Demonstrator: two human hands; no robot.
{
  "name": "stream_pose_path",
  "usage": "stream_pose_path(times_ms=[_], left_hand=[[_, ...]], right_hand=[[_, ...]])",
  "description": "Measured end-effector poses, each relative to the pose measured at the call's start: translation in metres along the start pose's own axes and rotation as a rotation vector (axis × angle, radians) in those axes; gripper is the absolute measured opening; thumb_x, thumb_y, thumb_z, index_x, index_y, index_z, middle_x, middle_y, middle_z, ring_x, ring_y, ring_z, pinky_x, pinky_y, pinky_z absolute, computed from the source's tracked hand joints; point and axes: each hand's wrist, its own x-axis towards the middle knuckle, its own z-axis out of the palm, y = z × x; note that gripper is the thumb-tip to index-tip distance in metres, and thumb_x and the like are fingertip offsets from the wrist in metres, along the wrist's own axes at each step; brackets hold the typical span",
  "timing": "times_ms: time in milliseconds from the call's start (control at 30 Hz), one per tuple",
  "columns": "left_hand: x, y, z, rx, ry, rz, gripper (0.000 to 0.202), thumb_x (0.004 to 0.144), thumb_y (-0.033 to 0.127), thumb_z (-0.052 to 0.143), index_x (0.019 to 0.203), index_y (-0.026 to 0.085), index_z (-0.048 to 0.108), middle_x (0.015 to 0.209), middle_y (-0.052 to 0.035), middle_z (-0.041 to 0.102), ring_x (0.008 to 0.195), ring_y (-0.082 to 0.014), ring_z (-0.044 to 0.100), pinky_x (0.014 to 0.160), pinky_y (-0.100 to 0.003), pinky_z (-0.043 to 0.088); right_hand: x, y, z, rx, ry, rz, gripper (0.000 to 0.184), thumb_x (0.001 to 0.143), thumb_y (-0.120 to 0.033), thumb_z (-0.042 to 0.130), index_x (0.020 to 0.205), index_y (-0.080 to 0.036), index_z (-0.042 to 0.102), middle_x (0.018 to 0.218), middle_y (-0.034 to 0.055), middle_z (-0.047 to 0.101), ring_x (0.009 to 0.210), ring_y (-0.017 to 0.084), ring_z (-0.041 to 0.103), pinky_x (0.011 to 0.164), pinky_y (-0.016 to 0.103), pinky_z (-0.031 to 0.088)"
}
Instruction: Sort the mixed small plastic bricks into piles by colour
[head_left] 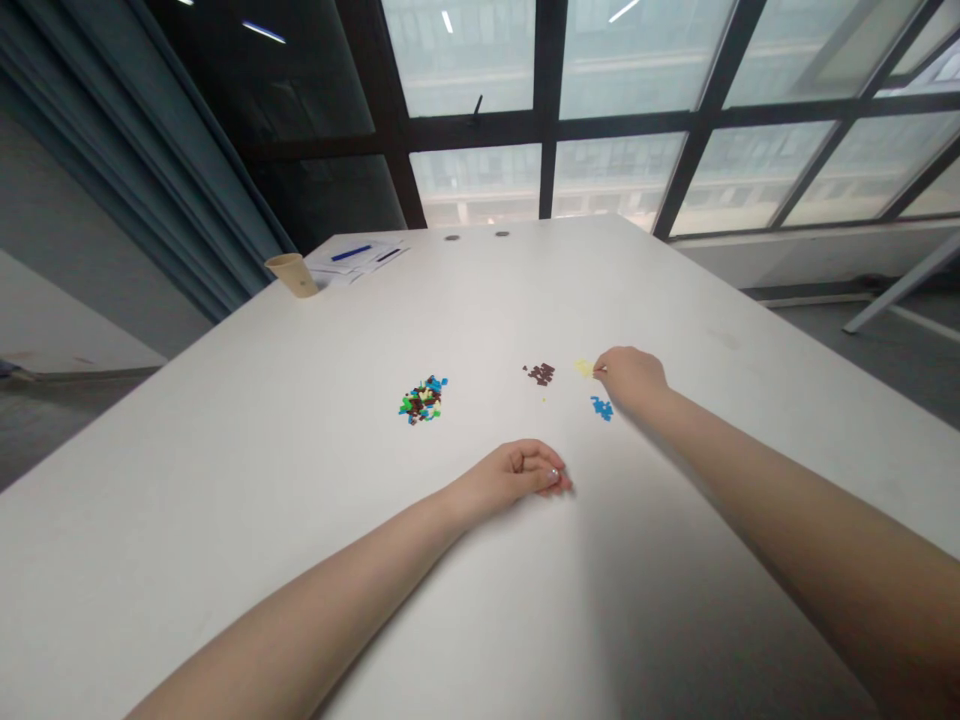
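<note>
My right hand [630,378] reaches out over the table, its fingertips pinched together beside a small group of pale yellow pieces [583,369]. Whatever lies between those fingertips is too small to make out. Just below it is a cluster of small blue pieces [601,408]. Dark brown pieces [541,374] form another group to the left. Nearer to me, my left hand [525,470] rests on the table with its fingers curled and the thumb against them; any content is hidden. A mixed heap of small coloured pieces [423,401] lies further left.
The white table [480,300] stretches toward the windows. One tiny yellow piece [544,400] lies alone below the brown group. At the far left edge stand a tan paper cup [294,275] and papers [337,265] with a blue pen [351,253] on them.
</note>
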Motion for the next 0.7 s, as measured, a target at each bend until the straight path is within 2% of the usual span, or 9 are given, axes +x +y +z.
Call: stream_pose_path(times_ms=[133,267,333,433,467,533,600,633,700], left_hand=[[0.001,-0.002,0.001,0.032,0.02,0.012,0.03,0.068,0.035,0.067,0.083,0.011,0.056,0.078,-0.0077,0.066,0.068,-0.0109,0.058,0.065,-0.023,0.041],[0.0,-0.002,0.003,0.187,0.096,0.08,0.024,0.077,0.036,0.055,0.084,0.013,0.053,0.076,-0.0068,0.063,0.065,-0.0117,0.057,0.06,-0.024,0.043],[-0.003,0.003,0.0,0.461,0.222,0.15,0.019,0.081,0.031,0.047,0.086,0.014,0.053,0.076,-0.0058,0.061,0.066,-0.013,0.056,0.06,-0.025,0.043],[-0.01,0.02,-0.015,1.136,0.498,0.231,0.018,0.082,0.019,0.04,0.088,0.015,0.057,0.084,-0.0081,0.06,0.08,-0.0181,0.054,0.071,-0.031,0.042],[-0.013,0.027,-0.021,1.356,0.594,0.211,0.022,0.081,0.015,0.038,0.089,0.015,0.059,0.089,-0.0098,0.06,0.087,-0.0206,0.052,0.074,-0.033,0.041],[-0.021,0.04,-0.034,1.668,0.812,0.073,0.028,0.08,0.01,0.035,0.091,0.014,0.061,0.096,-0.0129,0.057,0.095,-0.0256,0.048,0.075,-0.037,0.039],[-0.027,0.051,-0.046,1.817,0.977,-0.08,0.031,0.081,0.011,0.033,0.091,0.015,0.063,0.099,-0.0139,0.056,0.096,-0.0289,0.046,0.071,-0.04,0.037],[-0.029,0.054,-0.051,1.851,1.014,-0.121,0.032,0.081,0.012,0.033,0.091,0.016,0.064,0.099,-0.0138,0.055,0.095,-0.0297,0.046,0.07,-0.04,0.036],[-0.031,0.059,-0.06,1.88,1.011,-0.126,0.033,0.082,0.013,0.034,0.09,0.019,0.065,0.101,-0.0124,0.056,0.095,-0.0299,0.045,0.069,-0.041,0.034]], right_hand=[[-0.005,0.002,-0.006,-0.019,0.03,-0.012,0.025,0.082,-0.028,0.047,0.091,-0.018,0.068,0.091,0.0105,0.066,0.085,0.021,0.059,0.061,0.027,0.036],[-0.04,-0.002,-0.015,-0.015,0.051,-0.094,0.028,0.085,-0.03,0.04,0.086,-0.021,0.067,0.09,0.0069,0.065,0.083,0.019,0.058,0.059,0.026,0.033],[-0.069,-0.009,-0.015,-0.001,0.065,-0.183,0.03,0.086,-0.032,0.038,0.081,-0.02,0.065,0.085,0.0061,0.065,0.077,0.018,0.057,0.058,0.026,0.032],[-0.114,-0.021,-0.006,0.023,-0.016,-0.354,0.033,0.085,-0.032,0.038,0.064,-0.018,0.06,0.068,0.0043,0.062,0.065,0.016,0.054,0.055,0.027,0.028],[-0.126,-0.025,-0.002,0.037,-0.058,-0.387,0.031,0.084,-0.03,0.039,0.061,-0.018,0.058,0.065,0.0033,0.06,0.06,0.015,0.053,0.054,0.027,0.026],[-0.143,-0.029,0.007,0.074,-0.115,-0.443,0.03,0.083,-0.028,0.04,0.059,-0.018,0.055,0.062,0.0023,0.058,0.056,0.013,0.05,0.053,0.027,0.023],[-0.148,-0.031,0.014,0.117,-0.129,-0.493,0.029,0.083,-0.026,0.04,0.059,-0.017,0.053,0.061,0.0018,0.057,0.056,0.012,0.048,0.053,0.027,0.022],[-0.148,-0.03,0.016,0.136,-0.126,-0.518,0.029,0.083,-0.026,0.04,0.058,-0.017,0.053,0.061,0.0016,0.057,0.056,0.012,0.047,0.054,0.027,0.022],[-0.145,-0.027,0.019,0.168,-0.12,-0.563,0.03,0.084,-0.027,0.039,0.058,-0.017,0.051,0.061,0.0008,0.055,0.056,0.011,0.045,0.054,0.027,0.021]])
